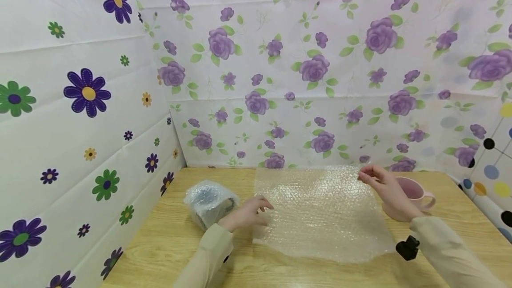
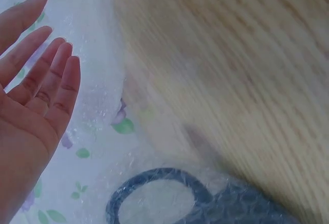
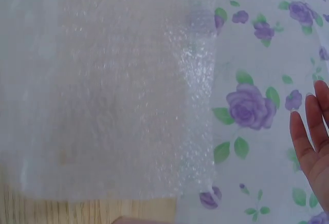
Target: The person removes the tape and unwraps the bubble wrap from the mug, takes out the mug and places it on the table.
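A sheet of clear bubble wrap [image 1: 316, 212] lies spread on the table. Over its left edge reaches my left hand [image 1: 248, 213], its fingers extended and holding nothing. My right hand [image 1: 387, 190], with loosely bent fingers, hovers by the sheet's far right corner; the right wrist view has that hand [image 3: 312, 147] apart from the bubble wrap [image 3: 118, 90]. Left of the sheet sits a bubble-wrapped bundle [image 1: 206, 199]. Up close in the left wrist view, a dark mug handle [image 2: 117, 198] shows through its wrapping. Partly behind my right wrist stands a pink mug [image 1: 418, 200].
The wooden table [image 1: 160, 239] meets a flower-printed sheet [image 1: 280, 79] hanging at the back. Another printed sheet [image 1: 60, 137] borders the left side. A small black device [image 1: 408, 248] sits at my right cuff.
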Demonstrator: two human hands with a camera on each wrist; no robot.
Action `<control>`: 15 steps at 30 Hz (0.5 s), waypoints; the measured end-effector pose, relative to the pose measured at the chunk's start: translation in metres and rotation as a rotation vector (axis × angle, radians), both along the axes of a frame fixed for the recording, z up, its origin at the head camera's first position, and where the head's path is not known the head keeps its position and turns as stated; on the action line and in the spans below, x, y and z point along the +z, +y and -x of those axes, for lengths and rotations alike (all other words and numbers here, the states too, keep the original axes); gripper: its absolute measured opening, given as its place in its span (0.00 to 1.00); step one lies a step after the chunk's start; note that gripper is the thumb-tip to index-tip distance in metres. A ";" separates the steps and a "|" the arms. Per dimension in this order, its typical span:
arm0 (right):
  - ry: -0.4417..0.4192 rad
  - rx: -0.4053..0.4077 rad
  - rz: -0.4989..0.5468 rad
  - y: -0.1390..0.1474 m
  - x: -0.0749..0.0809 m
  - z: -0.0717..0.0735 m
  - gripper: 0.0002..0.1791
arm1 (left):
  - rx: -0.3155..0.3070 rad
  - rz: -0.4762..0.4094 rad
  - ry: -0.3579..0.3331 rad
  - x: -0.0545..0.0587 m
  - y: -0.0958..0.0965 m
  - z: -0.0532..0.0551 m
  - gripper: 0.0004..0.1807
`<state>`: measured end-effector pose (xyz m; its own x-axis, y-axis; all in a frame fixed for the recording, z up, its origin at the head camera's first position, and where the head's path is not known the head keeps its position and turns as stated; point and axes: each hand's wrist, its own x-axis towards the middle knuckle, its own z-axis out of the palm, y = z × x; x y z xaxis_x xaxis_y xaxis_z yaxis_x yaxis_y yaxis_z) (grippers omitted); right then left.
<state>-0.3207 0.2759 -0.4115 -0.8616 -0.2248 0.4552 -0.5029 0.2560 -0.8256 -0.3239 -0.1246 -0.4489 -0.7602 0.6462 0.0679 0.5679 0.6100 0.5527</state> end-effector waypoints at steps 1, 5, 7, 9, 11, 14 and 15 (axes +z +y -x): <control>-0.036 0.005 0.021 -0.003 0.000 -0.001 0.11 | 0.000 0.004 0.012 0.002 -0.001 0.000 0.21; 0.012 -0.007 0.000 -0.016 0.002 0.001 0.09 | -0.027 -0.021 0.047 0.007 -0.004 -0.001 0.21; 0.081 -0.014 -0.044 -0.024 0.008 -0.002 0.06 | -0.034 -0.039 0.047 0.011 -0.007 -0.002 0.21; 0.124 -0.017 -0.070 -0.033 0.014 -0.005 0.04 | -0.026 -0.058 0.031 0.015 -0.010 -0.003 0.21; 0.125 -0.001 -0.076 -0.042 0.018 -0.009 0.04 | -0.006 -0.057 0.030 0.020 -0.013 -0.005 0.21; 0.105 0.018 -0.063 -0.052 0.018 -0.009 0.04 | 0.015 -0.073 0.040 0.027 -0.018 -0.006 0.21; 0.104 0.029 -0.055 -0.053 0.016 -0.006 0.04 | 0.020 -0.077 0.053 0.030 -0.020 -0.006 0.21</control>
